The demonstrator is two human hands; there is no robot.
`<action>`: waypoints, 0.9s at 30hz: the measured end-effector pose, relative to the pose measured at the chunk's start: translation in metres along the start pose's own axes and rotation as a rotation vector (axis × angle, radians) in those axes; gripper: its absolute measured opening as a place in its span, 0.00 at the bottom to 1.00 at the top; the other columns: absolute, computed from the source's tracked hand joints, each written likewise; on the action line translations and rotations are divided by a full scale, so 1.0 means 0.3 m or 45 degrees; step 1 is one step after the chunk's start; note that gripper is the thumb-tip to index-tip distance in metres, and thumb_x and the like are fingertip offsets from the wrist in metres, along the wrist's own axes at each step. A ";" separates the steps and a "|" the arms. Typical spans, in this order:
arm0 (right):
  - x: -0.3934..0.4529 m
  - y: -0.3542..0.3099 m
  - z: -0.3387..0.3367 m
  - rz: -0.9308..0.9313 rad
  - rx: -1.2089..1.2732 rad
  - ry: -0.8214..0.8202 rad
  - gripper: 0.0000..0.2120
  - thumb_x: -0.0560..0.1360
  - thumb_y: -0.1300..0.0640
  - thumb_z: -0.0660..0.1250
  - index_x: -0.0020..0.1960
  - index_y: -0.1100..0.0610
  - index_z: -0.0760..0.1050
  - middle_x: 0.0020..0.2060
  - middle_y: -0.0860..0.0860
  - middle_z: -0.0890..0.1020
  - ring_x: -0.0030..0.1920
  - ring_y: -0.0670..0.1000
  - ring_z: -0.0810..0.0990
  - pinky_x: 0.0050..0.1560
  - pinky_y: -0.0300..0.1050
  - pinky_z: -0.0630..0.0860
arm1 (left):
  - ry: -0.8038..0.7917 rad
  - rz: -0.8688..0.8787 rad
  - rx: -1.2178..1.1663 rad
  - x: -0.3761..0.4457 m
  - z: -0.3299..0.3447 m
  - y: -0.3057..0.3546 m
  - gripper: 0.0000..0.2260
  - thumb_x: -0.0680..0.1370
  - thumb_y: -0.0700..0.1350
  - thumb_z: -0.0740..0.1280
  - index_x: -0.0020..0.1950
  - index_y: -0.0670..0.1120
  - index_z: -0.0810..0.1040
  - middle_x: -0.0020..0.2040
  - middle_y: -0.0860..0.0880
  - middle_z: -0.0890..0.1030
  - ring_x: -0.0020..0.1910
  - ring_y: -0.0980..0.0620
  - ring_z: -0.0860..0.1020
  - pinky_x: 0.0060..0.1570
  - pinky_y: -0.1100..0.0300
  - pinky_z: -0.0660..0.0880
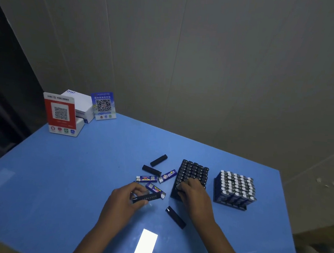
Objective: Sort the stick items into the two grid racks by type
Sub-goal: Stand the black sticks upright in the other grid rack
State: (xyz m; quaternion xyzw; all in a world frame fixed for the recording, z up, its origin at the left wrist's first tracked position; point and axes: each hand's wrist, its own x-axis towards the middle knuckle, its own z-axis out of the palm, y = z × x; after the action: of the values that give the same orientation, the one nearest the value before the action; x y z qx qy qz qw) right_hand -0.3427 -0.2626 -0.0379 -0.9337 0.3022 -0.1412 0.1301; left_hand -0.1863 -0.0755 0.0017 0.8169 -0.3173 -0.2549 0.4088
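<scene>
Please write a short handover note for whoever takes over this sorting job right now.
Left hand grips a black stick. Right hand rests on the black rack's near rows; whether it holds anything cannot be told.
Blue rack stands to its right, looks full.
Done: most sticks racked.
Left: three loose black sticks and three or four blue ones lie on the table left of the racks.

Blue tabletop [60, 177]: black-stick rack [193, 174], white-capped rack [235, 189] beside it; loose black sticks [158, 160], blue sticks [146, 178]; two QR stands [60, 114], white box [83, 103] far-left corner.
</scene>
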 end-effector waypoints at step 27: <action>-0.132 -0.029 -0.236 0.148 0.912 -0.117 0.09 0.70 0.59 0.77 0.49 0.49 0.84 0.43 0.45 0.80 0.43 0.46 0.79 0.45 0.31 0.72 | -0.234 0.284 0.123 0.023 0.253 0.191 0.18 0.68 0.44 0.78 0.45 0.62 0.73 0.36 0.53 0.80 0.37 0.60 0.78 0.35 0.69 0.73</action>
State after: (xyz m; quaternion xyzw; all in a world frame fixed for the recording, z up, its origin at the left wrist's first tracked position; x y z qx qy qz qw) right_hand -0.3930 -0.2430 0.0232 -0.8155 0.2800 -0.1884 0.4701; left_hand -0.2506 -0.1455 0.0075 0.7684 -0.4541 -0.2662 0.3641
